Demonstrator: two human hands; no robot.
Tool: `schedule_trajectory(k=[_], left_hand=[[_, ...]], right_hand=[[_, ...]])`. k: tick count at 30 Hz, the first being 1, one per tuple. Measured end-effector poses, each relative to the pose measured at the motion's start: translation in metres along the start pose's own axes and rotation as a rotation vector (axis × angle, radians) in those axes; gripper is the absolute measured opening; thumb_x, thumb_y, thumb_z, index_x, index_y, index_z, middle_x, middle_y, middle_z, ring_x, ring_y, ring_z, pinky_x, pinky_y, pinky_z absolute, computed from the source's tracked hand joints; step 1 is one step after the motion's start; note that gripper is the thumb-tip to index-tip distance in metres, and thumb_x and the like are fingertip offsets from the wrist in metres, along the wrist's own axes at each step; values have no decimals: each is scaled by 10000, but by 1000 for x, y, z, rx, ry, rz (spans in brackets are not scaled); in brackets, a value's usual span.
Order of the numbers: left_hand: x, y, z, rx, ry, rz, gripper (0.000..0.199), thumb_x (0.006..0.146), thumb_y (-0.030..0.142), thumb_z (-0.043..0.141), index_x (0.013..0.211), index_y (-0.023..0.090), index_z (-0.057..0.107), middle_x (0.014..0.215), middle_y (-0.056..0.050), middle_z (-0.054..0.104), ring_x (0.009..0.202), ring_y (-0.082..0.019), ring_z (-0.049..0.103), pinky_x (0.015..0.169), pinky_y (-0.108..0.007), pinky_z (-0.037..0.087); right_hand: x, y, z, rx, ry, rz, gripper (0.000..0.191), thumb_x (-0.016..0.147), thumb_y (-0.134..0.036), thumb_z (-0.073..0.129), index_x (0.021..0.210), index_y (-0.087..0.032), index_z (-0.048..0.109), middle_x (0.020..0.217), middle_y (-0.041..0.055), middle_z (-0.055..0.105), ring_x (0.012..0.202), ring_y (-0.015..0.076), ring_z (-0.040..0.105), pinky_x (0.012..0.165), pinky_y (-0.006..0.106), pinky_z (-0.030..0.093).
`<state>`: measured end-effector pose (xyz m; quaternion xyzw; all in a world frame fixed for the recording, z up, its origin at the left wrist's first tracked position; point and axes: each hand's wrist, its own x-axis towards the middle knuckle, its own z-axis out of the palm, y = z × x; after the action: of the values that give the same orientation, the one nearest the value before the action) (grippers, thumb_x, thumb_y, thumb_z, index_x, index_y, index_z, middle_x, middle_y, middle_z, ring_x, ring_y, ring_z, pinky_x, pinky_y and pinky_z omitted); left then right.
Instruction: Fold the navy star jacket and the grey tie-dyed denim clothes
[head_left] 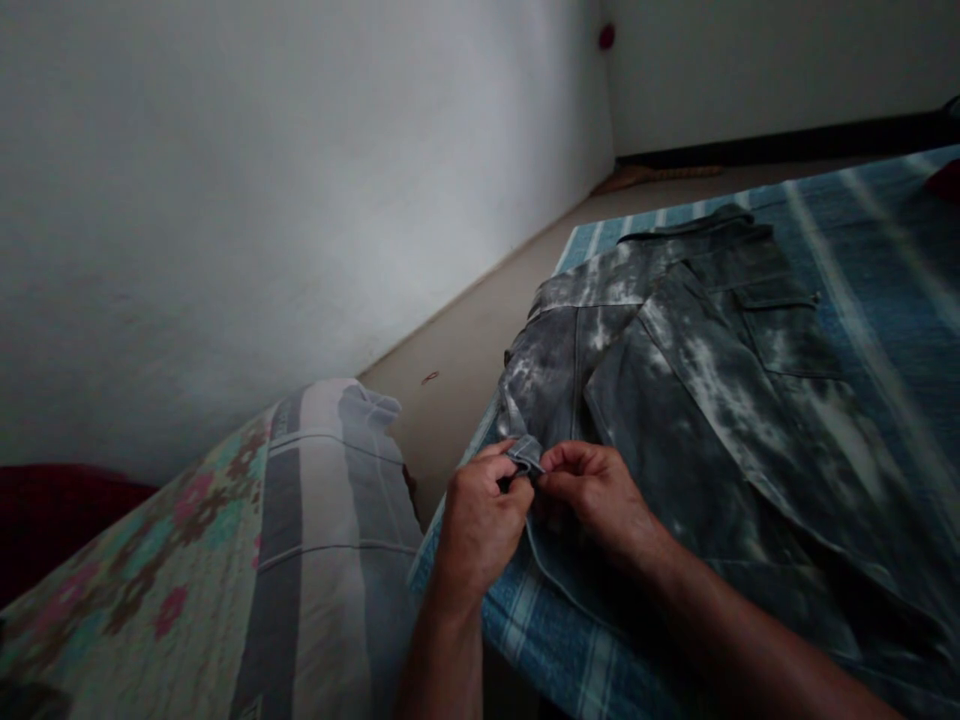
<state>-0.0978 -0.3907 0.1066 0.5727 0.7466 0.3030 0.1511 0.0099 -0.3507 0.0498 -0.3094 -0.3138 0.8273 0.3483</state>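
A dark grey denim jacket (697, 390) with pale mottled patches is spread over a blue striped cloth (885, 330). Near its left edge, my left hand (484, 510) grips a small folded piece of the jacket that looks like a cuff (526, 453), its fingers curled around it. Beside it, my right hand (596, 490) pinches the other side of the same fold between thumb and fingers. The fingertips partly hide the fold, so any button there cannot be made out.
To the left lies a stack of bedding, with a grey-and-white striped cloth (322, 520) beside a floral quilt (165, 550). Red fabric (67, 515) sits behind it. A white wall (300, 180) rises beyond a strip of floor (442, 410).
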Motion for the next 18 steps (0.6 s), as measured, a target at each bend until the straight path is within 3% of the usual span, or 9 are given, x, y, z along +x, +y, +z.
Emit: schedule_trajectory(k=[4, 8, 14, 18], left_hand=[[3, 2, -4, -82, -76, -20, 223, 688, 116, 526, 531, 204, 657, 898, -51, 751, 884, -192, 695, 816, -293, 529], [6, 3, -7, -91, -100, -34, 218, 687, 127, 525, 526, 213, 644, 892, -50, 752, 943, -204, 685, 846, -305, 513], [7, 4, -6, -67, -100, -1, 235, 719, 128, 516, 565, 211, 672, 1001, -59, 741, 1002, -208, 674, 896, -313, 499], [4, 3, -12, -78, -136, 70, 240, 750, 134, 513, 710, 218, 735, 1092, -61, 717, 1055, -205, 654, 957, -331, 483]], right_hand=[[1, -3, -1, 3, 0, 34, 148, 549, -254, 666, 631, -174, 572, 472, 11, 597, 413, 135, 560, 399, 208, 399], [0, -6, -2, 35, 37, 63, 164, 535, -237, 683, 633, -176, 567, 486, 3, 596, 432, 155, 590, 414, 222, 428], [0, -9, -2, 43, 60, 50, 163, 523, -240, 677, 623, -174, 566, 483, 1, 587, 426, 152, 586, 412, 227, 442], [1, -11, -2, 61, 101, 59, 163, 507, -234, 664, 617, -177, 558, 471, -2, 575, 417, 147, 570, 401, 221, 434]])
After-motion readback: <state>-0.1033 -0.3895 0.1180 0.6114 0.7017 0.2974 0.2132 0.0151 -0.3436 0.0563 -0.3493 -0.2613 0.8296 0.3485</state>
